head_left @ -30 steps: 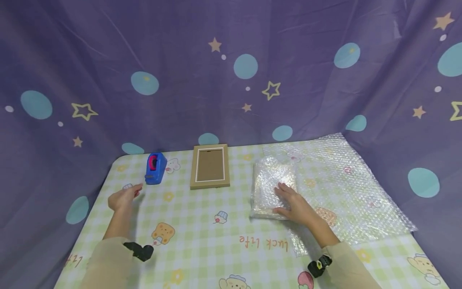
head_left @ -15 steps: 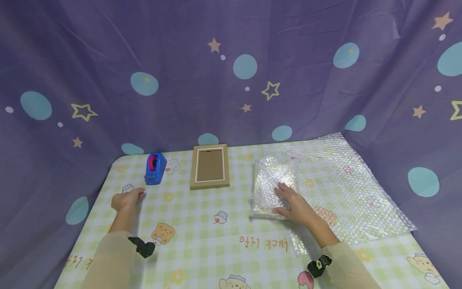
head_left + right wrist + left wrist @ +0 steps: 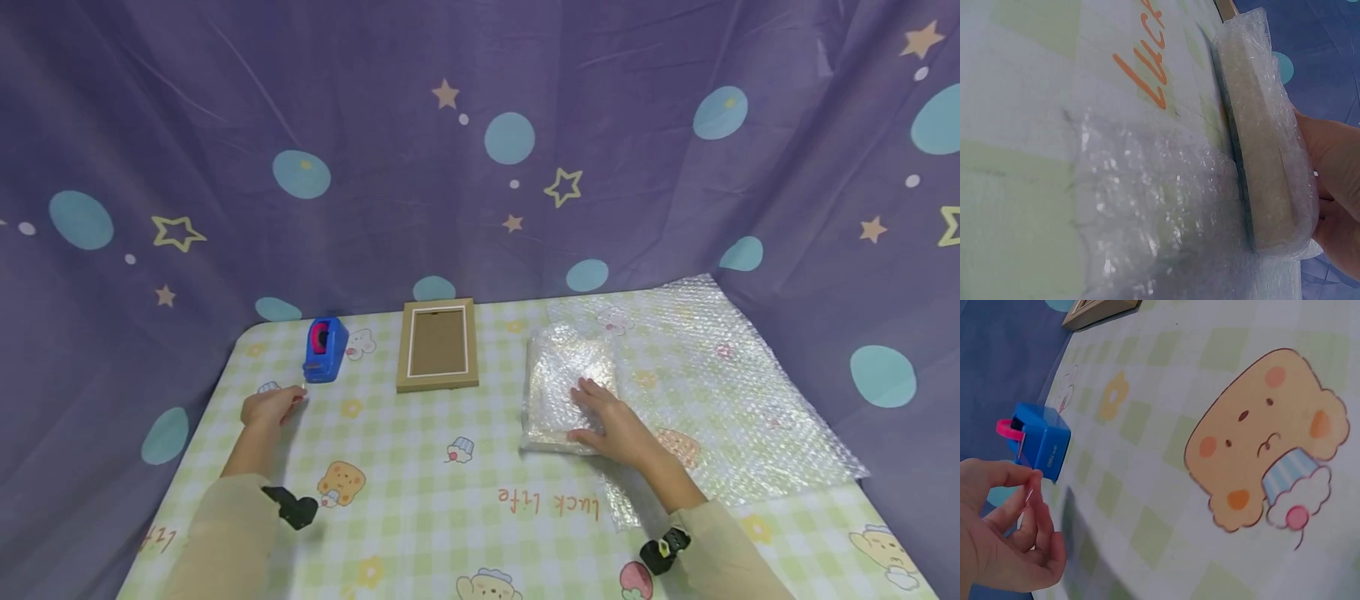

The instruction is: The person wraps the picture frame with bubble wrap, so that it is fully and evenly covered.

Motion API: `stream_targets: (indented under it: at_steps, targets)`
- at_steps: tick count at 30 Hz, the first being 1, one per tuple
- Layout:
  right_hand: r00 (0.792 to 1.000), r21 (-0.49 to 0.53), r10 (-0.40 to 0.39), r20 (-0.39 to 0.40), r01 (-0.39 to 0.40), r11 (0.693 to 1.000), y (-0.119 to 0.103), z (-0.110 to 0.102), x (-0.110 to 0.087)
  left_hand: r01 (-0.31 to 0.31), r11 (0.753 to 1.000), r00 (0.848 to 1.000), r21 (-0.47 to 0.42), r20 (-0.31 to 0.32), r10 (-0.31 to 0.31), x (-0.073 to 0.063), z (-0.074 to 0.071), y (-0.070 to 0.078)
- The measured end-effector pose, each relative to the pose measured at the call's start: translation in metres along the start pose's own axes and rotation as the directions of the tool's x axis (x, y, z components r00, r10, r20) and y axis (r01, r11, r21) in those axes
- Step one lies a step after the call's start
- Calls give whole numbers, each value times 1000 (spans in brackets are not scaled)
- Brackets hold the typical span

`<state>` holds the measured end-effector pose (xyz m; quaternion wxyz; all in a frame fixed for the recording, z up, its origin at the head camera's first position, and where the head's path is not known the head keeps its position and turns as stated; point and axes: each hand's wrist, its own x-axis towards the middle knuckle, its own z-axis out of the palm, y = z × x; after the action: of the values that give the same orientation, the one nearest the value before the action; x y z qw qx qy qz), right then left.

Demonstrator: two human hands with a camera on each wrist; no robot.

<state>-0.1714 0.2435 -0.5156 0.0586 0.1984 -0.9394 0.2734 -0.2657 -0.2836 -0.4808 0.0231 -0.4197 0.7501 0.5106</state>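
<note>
My left hand [image 3: 268, 407] is in front of a blue tape dispenser [image 3: 332, 354] with a pink core, at the back left of the table. In the left wrist view its thumb and forefinger pinch a thin clear strip of tape [image 3: 1029, 495] just off the dispenser's front. On a flat rectangular package [image 3: 551, 375] wrapped in bubble wrap, my right hand [image 3: 615, 423] rests with fingers spread. Through the wrap a tan edge shows in the right wrist view, where fingers of the right hand [image 3: 1335, 181] lie against the package's top.
Between dispenser and package lies a tan picture frame [image 3: 438, 342] with a white inner border. A loose bubble wrap sheet [image 3: 723, 408] spreads over the table's right side, reaching under the package. A purple curtain [image 3: 480, 200] hangs behind the checked tablecloth [image 3: 420, 533].
My left hand has shifted a little to the right, its fingertips closer to the dispenser's front. The right hand and the package have stayed in place.
</note>
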Motion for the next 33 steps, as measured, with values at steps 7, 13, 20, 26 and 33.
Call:
stream_targets:
  at_steps: [7,13,20,26,33]
  targets:
    - [999,-21,-29,-28,28,999,2,2,0,-56,988,995,145,86,44,4,-6,4]
    - [1000,-14,-10,-7,10,1000,2,1,1,-123,976,977,180,197,86,5,-11,10]
    - [1000,-11,-1,-1,1,1000,1,2,0,-162,969,968,188,222,119,10,-15,11]
    - [1000,-10,-4,-3,4,1000,2,2,0,-211,957,963,200,210,169,36,-8,5]
    - [1000,-4,5,7,-5,1000,2,2,1,-198,979,962,41,199,187,51,5,0]
